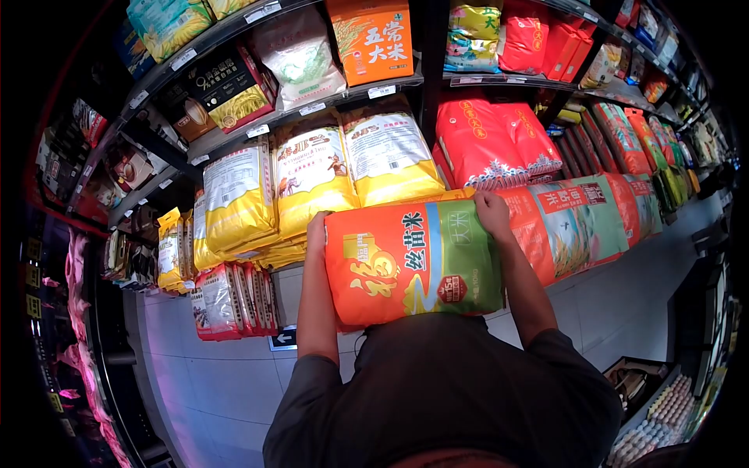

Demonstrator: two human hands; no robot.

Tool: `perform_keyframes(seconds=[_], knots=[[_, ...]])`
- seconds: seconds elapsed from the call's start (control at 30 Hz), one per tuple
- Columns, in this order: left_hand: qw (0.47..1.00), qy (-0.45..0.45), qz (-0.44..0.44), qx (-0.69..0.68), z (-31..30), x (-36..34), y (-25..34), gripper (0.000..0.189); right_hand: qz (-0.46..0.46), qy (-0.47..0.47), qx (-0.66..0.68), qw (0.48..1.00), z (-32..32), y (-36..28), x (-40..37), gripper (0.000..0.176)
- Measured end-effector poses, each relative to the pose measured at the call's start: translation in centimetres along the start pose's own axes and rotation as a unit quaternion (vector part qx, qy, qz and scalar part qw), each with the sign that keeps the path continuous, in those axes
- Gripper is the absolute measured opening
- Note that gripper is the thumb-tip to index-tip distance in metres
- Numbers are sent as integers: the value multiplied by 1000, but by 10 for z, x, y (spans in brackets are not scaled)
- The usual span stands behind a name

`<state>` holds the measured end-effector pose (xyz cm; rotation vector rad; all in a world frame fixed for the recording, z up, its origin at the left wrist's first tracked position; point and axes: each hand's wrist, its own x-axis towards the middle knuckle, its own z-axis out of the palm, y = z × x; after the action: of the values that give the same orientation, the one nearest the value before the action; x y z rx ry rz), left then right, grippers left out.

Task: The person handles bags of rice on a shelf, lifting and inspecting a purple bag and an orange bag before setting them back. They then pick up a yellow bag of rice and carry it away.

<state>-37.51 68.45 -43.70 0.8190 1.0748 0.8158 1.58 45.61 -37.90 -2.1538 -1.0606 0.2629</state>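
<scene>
A large orange and green bag of rice (374, 265) is held in front of my body, its printed face turned up toward me. My left hand (318, 225) grips the bag's upper left corner, and most of its fingers are hidden behind it. At the upper right corner my right hand (491, 210) is closed on the edge of the same bag. Just beyond it lie stacked white and yellow rice bags (314, 168). To the right of my right hand are more orange and green bags (573, 218).
Red rice bags (488, 144) lie on the shelf ahead. Boxes, among them an orange box (373, 43), stand on the shelf above. Smaller red and white bags (226, 300) stand low at the left. Egg trays (651, 421) are at the lower right, beside the tiled floor (211, 390).
</scene>
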Motion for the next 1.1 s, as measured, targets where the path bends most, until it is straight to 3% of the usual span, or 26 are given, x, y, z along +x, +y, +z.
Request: perform_keyframes(seconds=[0.2,1.1], knots=[[1000,7,-19,3,4,-6,7,37,-30,42,38,998,1,-4,-3,40],[1000,-26,7,-2,-5,3,-3,39,-44,41,36,998,3,-1,-2,39]])
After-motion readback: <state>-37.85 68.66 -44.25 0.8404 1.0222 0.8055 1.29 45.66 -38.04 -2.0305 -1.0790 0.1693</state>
